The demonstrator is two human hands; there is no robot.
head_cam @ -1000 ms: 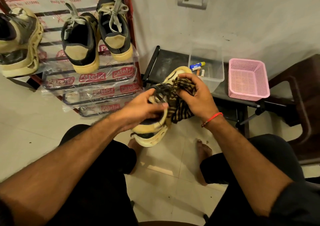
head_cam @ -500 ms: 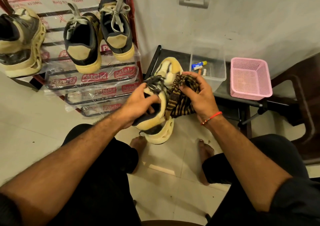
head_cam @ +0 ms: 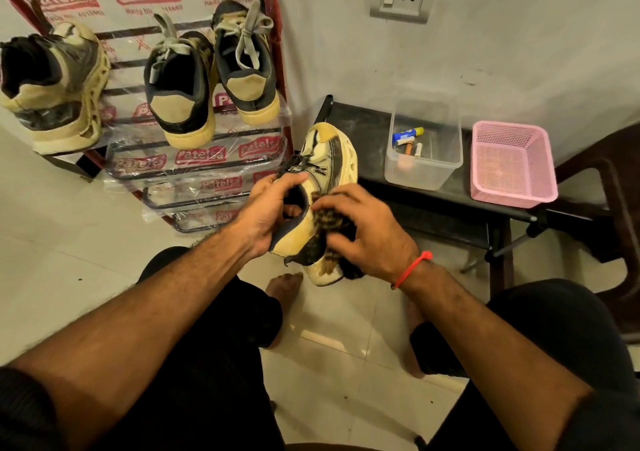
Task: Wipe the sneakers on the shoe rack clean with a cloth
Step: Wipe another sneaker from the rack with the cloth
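My left hand (head_cam: 266,215) grips the sneaker (head_cam: 325,187) at its stiff collar; my right hand (head_cam: 367,232) presses the soft cloth (head_cam: 322,239) against its heel. Light, I judge.

My forearms are bare from the elbow down, with fine dark hair showing along the left one. On my right wrist sits a thin red thread bracelet (head_cam: 412,268), knotted, with a short loose end sticking up at the outer side. My left hand (head_cam: 266,215) and right hand (head_cam: 367,234) carry no rings or watch. I wear black shorts (head_cam: 207,329) of a dull, slightly ribbed cloth that end at the knees. My feet (head_cam: 282,286) are bare on the floor.
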